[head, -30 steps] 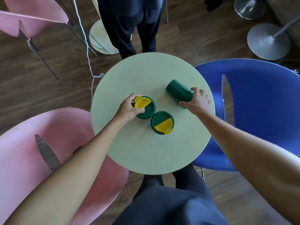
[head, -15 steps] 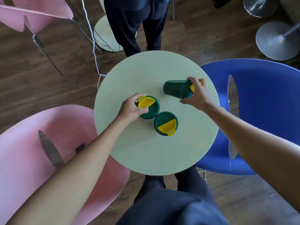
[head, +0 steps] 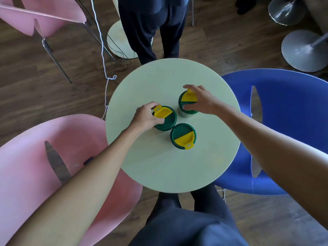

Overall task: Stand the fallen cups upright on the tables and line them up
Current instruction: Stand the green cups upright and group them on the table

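Three dark green cups with green and yellow lids stand upright on a round pale green table point(head: 168, 171). My left hand point(head: 144, 118) grips the left cup point(head: 166, 119) by its lid rim. My right hand point(head: 202, 101) holds the right cup point(head: 186, 102) by the lid, fingers wrapped around its far and near sides. The third cup point(head: 182, 136) stands alone in front of the other two, close to the left cup, with no hand on it.
A pink chair point(head: 40, 166) is at the table's left, a blue chair point(head: 287, 130) at its right. A person's legs point(head: 154, 32) stand just beyond the table's far edge. Another pink chair point(head: 44, 16) and grey pedestal bases point(head: 301, 52) lie farther back.
My right hand lifted the cup that lay on its side and turned it upright; it now stands on the table. My left hand stayed on the left cup.
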A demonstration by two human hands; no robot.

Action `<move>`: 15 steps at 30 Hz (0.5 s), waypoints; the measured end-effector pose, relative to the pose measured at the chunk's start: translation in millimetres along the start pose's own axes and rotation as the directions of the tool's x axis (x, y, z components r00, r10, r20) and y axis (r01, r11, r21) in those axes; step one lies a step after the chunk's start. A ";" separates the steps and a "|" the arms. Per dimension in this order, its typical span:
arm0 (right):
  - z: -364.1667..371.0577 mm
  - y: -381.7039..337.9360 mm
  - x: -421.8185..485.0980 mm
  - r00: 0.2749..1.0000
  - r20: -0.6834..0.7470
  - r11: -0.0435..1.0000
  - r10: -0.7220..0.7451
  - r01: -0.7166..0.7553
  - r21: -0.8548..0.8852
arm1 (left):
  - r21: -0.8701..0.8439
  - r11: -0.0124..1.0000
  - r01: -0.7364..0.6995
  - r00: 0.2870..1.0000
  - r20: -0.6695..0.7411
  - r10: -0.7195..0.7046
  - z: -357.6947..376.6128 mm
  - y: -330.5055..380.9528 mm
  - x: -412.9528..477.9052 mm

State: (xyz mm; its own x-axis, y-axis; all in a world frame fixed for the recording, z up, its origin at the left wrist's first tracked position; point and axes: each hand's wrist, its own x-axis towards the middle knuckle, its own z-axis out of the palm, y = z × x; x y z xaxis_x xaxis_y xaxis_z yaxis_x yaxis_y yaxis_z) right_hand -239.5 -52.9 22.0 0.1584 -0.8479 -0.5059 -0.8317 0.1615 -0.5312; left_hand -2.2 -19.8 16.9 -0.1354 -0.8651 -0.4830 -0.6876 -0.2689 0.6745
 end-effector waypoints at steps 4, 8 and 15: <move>-8.2 5.4 1.8 0.997 -0.033 0.997 0.077 -0.076 0.031 | 0.038 0.999 0.001 1.000 -0.007 0.000 -2.3 4.0 0.5; -8.6 1.2 -2.2 0.997 -0.048 0.998 0.056 -0.056 0.003 | 0.054 0.999 -0.003 1.000 -0.006 0.004 -3.9 6.3 -3.2; -4.6 -6.2 -7.6 1.000 -0.006 0.998 -0.030 0.029 -0.062 | 0.040 0.999 0.009 1.000 -0.008 -0.009 -8.0 3.2 -8.0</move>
State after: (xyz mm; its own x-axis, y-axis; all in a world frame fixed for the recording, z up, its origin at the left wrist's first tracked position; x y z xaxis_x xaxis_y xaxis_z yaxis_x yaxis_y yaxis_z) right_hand -238.0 -49.8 32.2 0.1800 -0.8552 -0.4860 -0.8582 0.1049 -0.5024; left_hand 2.4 -17.1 27.3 -0.1240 -0.8659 -0.4846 -0.7168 -0.2595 0.6472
